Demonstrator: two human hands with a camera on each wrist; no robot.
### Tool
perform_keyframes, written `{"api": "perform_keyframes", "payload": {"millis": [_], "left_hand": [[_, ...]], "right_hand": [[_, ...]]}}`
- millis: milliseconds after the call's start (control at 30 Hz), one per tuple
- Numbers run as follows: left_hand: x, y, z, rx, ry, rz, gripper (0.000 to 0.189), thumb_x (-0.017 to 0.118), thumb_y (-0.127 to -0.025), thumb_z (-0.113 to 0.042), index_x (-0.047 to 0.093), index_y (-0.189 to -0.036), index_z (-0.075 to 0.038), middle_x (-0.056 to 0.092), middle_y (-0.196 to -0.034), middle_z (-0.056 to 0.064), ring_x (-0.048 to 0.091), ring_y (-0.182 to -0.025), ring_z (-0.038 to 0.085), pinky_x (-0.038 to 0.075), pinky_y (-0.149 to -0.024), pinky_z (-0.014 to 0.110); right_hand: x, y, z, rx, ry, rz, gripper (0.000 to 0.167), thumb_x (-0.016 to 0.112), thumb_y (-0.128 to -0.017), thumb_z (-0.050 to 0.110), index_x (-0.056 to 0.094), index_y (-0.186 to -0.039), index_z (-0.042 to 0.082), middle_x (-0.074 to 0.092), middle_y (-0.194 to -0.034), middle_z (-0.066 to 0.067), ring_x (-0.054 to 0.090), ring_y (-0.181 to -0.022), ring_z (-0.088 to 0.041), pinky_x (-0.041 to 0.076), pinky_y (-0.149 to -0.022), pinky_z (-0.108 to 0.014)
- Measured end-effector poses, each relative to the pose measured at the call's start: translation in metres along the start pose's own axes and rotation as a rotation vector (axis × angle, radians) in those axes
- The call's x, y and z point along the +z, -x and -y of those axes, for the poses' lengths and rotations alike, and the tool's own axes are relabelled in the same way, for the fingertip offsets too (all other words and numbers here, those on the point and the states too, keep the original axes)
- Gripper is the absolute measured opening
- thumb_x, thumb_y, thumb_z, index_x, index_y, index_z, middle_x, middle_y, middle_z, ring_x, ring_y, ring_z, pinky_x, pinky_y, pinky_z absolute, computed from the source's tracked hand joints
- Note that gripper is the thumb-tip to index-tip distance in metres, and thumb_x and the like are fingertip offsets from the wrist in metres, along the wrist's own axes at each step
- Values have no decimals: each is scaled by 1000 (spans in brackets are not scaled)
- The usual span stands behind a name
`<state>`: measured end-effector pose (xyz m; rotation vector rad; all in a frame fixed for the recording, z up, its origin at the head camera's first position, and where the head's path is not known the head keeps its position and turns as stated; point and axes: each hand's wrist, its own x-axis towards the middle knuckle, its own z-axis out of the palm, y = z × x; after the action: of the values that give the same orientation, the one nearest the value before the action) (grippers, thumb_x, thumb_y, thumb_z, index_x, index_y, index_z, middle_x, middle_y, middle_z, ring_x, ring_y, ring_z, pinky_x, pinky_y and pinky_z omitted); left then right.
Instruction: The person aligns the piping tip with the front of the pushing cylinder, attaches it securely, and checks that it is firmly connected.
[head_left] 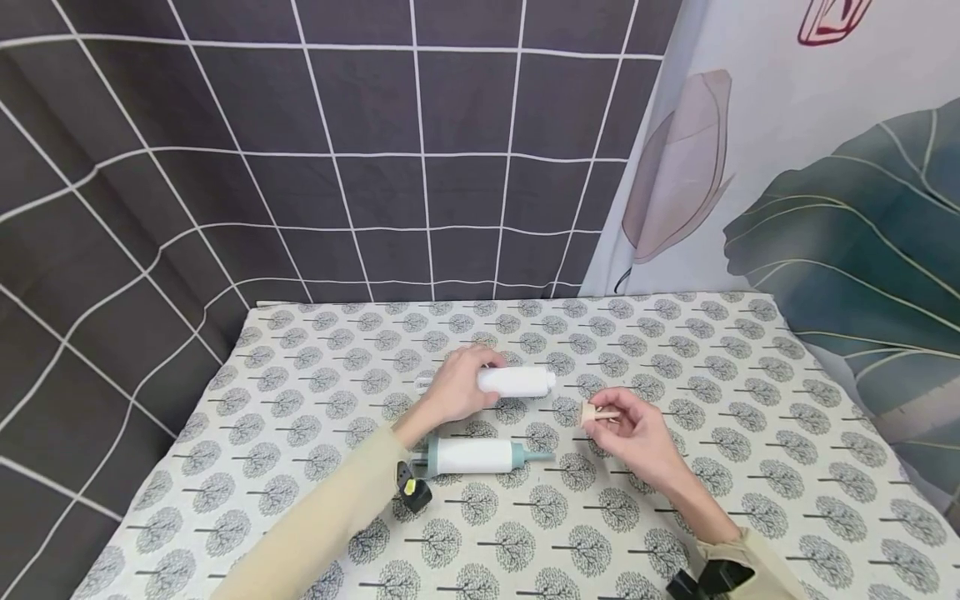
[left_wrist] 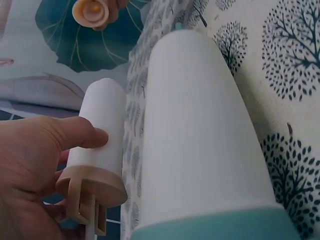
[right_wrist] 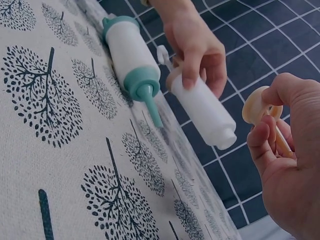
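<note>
My left hand grips a white syringe-like tube above the patterned cloth. In the left wrist view, its beige collar carries a plunger end; the thumb lies along the barrel. A stepped white tip points toward my right hand, which pinches a small beige nozzle between thumb and fingers. That nozzle has a round, cupped mouth and a slim stem, and is apart from the tube. Nearer me lies a second white syringe-like tube with teal ends and a long teal spout, touched by neither hand.
A tree-print cloth covers the table. Behind it hangs a dark curtain with white grid lines. On the right is a pale curtain with large leaf prints.
</note>
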<state>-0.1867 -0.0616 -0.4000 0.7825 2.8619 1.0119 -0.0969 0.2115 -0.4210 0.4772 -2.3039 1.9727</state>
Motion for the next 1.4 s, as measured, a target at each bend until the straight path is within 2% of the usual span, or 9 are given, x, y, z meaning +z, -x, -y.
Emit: {"api": "perform_keyframes", "payload": {"millis": [167, 433, 567, 733, 1167, 1400], "left_hand": [[-6, 11, -7, 21, -2, -2, 47, 85, -71, -5, 70, -115, -10, 69, -114, 6, 58, -104, 28, 46, -93, 49], [-16, 28, -22, 84, 22, 17, 45, 85, -72, -4, 70, -114, -8, 69, -110, 7, 60, -97, 25, 48, -88, 47], [-19, 33, -29, 100, 43, 34, 43, 83, -72, -2, 70, -113, -7, 69, -109, 6, 59, -95, 23, 47, -89, 48], [-19, 37, -35, 120, 52, 40, 43, 84, -71, -2, 71, -112, -7, 70, -111, 5, 59, -93, 21, 46, -88, 47], [-20, 40, -39, 195, 43, 38, 43, 85, -71, -4, 70, -111, -4, 71, -109, 5, 62, -92, 19, 46, -91, 45], [-19, 41, -42, 197, 52, 42, 42, 84, -71, -3, 70, -111, -4, 71, -110, 5, 61, -94, 20, 46, -90, 45]], "right_hand": [[1, -1, 0, -9, 11, -1, 28, 65, -83, -17, 55, -108, -14, 61, -98, -23, 65, -80, -14, 56, -73, -21], [1, -2, 2, 7, 38, 4, 29, 68, -83, -12, 55, -110, -14, 61, -97, -22, 66, -80, -18, 56, -70, -21], [2, -1, 3, 20, 41, 7, 29, 69, -84, -11, 56, -110, -12, 61, -98, -22, 66, -81, -25, 56, -69, -22], [3, -3, 1, 4, 24, 22, 28, 67, -84, -13, 56, -109, -12, 61, -100, -22, 66, -83, -33, 56, -69, -22], [5, -4, -1, -56, -7, 50, 26, 67, -84, -13, 56, -108, -12, 61, -97, -21, 65, -77, -30, 54, -60, -20], [6, -4, 2, -34, 4, 45, 26, 67, -83, -14, 57, -107, -12, 61, -92, -23, 63, -72, -32, 54, -59, -20]]}}
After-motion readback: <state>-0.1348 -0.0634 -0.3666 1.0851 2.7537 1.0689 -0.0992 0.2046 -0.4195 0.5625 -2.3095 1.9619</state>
